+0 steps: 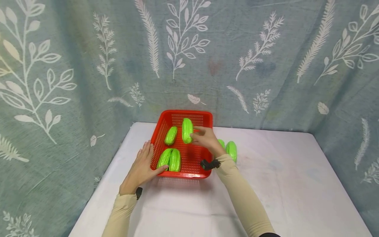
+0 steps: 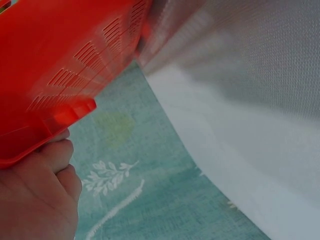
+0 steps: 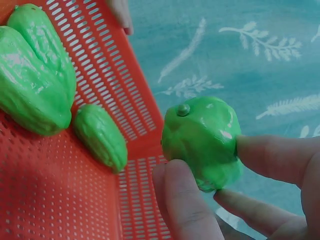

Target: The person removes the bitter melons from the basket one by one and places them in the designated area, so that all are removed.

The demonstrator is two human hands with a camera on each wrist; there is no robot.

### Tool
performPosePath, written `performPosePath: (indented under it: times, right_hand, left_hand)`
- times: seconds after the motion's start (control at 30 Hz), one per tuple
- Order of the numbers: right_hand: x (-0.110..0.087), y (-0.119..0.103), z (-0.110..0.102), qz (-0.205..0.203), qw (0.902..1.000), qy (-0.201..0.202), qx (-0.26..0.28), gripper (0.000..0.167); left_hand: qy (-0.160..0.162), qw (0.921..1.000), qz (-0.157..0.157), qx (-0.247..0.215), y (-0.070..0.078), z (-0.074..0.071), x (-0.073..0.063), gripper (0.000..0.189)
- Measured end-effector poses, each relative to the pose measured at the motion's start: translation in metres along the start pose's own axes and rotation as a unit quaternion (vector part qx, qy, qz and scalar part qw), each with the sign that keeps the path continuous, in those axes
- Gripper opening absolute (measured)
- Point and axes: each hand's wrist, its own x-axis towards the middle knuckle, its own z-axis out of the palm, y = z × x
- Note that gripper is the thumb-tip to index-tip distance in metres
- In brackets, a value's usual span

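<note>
pinching the held gourd (image 1: 187, 131), green and glossy, my right hand (image 1: 205, 139) has it up over the red basket (image 1: 189, 175), fingertips and thumb narrow on its sides. my left hand (image 1: 142, 168) lies along the left rim, fingers long and spread, thumb across the near edge. from the head i get three basket gourds (image 1: 175, 160): a pair side by side, near left, and a smaller one beyond. only up there do the two outside gourds (image 1: 232, 150) show, on the white table (image 1: 284, 184) past the right wall, partly behind my arm (image 1: 244, 196). over to the left wrist: slotted outer wall (image 2: 86, 56), barely seen from above, and a green sliver (image 2: 4, 6) cut off at the corner, too little to name. right wrist: a small nub (image 3: 183, 109) facing the camera, the opposite end hidden. long axis? up and down the head picture, nearly end-on at this wrist; how steeply it tilts, i can't tell.
</note>
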Motion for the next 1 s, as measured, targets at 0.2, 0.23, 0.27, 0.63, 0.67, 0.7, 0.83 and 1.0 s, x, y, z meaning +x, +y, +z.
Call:
performPosePath:
  times: [0.2,0.23,0.27,0.63,0.67,0.7,0.83,1.0]
  right_hand:
    - [-0.014,-0.002,-0.007,-0.025,0.9996,0.013,-0.008,0.054]
    - [-0.017,-0.002,-0.009,-0.028,0.9994,0.016,-0.013,0.054]
    - [-0.019,-0.002,-0.01,-0.03,0.9992,0.018,-0.017,0.053]
    - [-0.037,-0.002,-0.024,-0.038,0.9985,0.039,-0.002,0.052]
    - [-0.038,-0.001,-0.025,-0.038,0.9984,0.042,-0.001,0.052]
    - [-0.039,-0.001,-0.026,-0.037,0.9983,0.045,-0.002,0.052]
    - [-0.043,0.002,-0.031,-0.039,0.9977,0.056,0.002,0.052]
    - [-0.049,0.005,-0.039,-0.04,0.9968,0.07,-0.001,0.051]
  left_hand:
    - [0.0,1.0,-0.004,-0.009,0.002,-0.002,-0.001,0.123]
    - [-0.001,0.9999,-0.004,-0.009,0.003,-0.003,-0.001,0.123]
    - [-0.002,0.9999,-0.004,-0.009,0.003,-0.002,-0.001,0.123]
    - [0.0,1.0,0.0,-0.006,0.001,0.001,0.001,0.122]
    - [0.001,1.0,0.0,-0.005,0.0,0.001,0.001,0.122]
    - [0.002,1.0,0.001,-0.004,0.0,0.001,0.001,0.122]
    - [0.004,1.0,0.003,-0.004,0.001,0.001,0.001,0.122]
    - [0.005,1.0,0.003,-0.006,0.002,0.001,0.0,0.122]
